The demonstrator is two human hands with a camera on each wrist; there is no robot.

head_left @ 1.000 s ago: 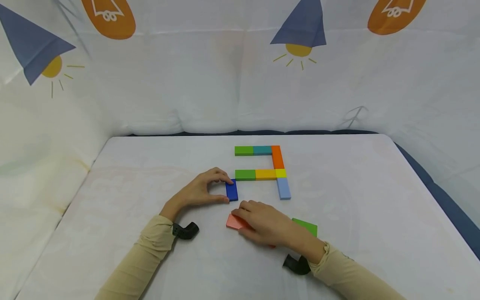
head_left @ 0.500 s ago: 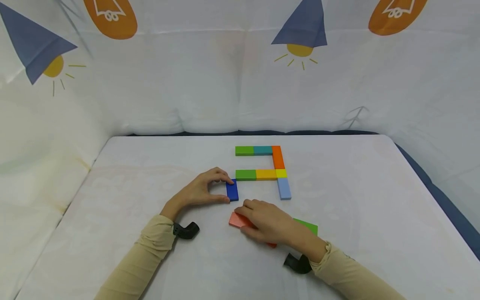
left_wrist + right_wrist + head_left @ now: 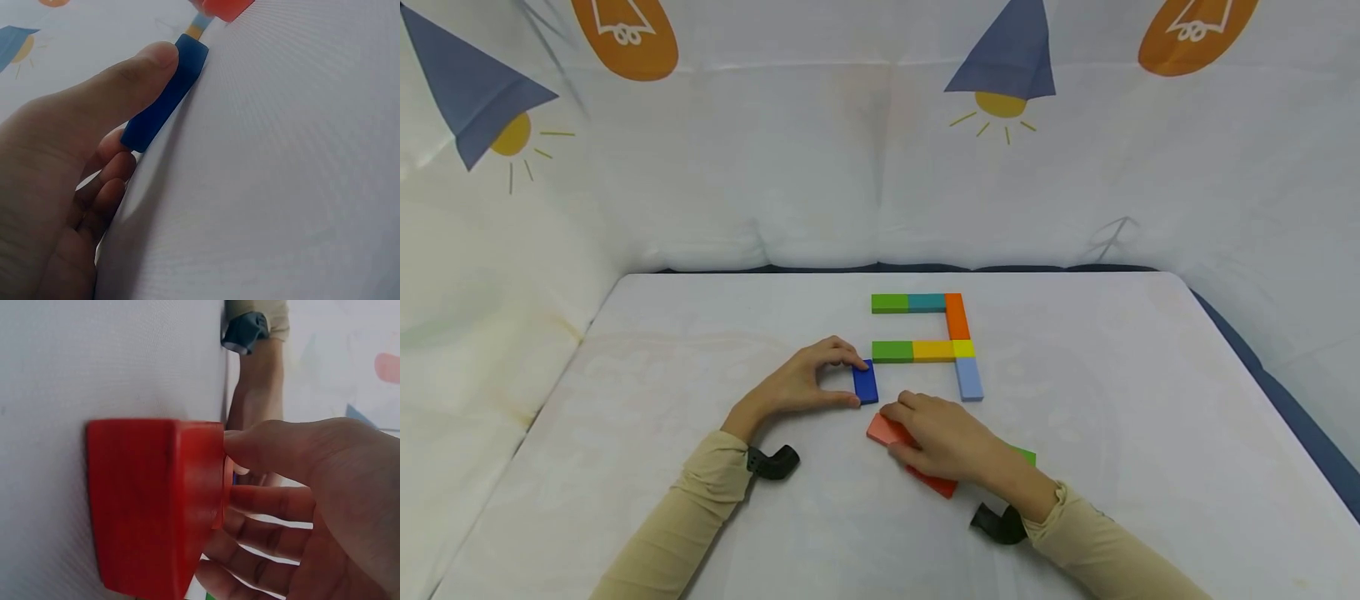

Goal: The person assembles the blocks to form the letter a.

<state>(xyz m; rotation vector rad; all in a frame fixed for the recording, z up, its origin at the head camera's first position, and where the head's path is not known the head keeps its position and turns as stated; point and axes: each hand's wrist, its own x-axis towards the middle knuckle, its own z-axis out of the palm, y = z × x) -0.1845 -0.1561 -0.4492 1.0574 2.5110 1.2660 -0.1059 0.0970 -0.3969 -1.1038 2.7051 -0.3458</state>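
My left hand point(image 3: 808, 375) holds a dark blue block point(image 3: 866, 383) between thumb and fingers. This block point(image 3: 165, 94) stands at the left end of a row of a green block point(image 3: 892, 352), an orange-yellow block point(image 3: 933, 351) and a small yellow block point(image 3: 963, 348). Nearer me, my right hand point(image 3: 951, 437) grips a salmon block point(image 3: 886, 427) with thumb and fingers on its sides. A red block point(image 3: 934, 482) lies in line with it, slanting toward the right; the hand hides where they meet. In the right wrist view, the red block point(image 3: 140, 506) fills the foreground.
Behind the row, a green block point(image 3: 890, 303), a teal block point(image 3: 927, 303) and an orange-red block point(image 3: 957, 317) form a corner. A light blue block point(image 3: 969, 379) extends toward me below the yellow one. Another green block point(image 3: 1025, 456) shows partly behind my right wrist.
My right hand has shifted away from me and to the right, turning the salmon block to a steeper slant. More of the red block shows. My left hand stays on the blue block.
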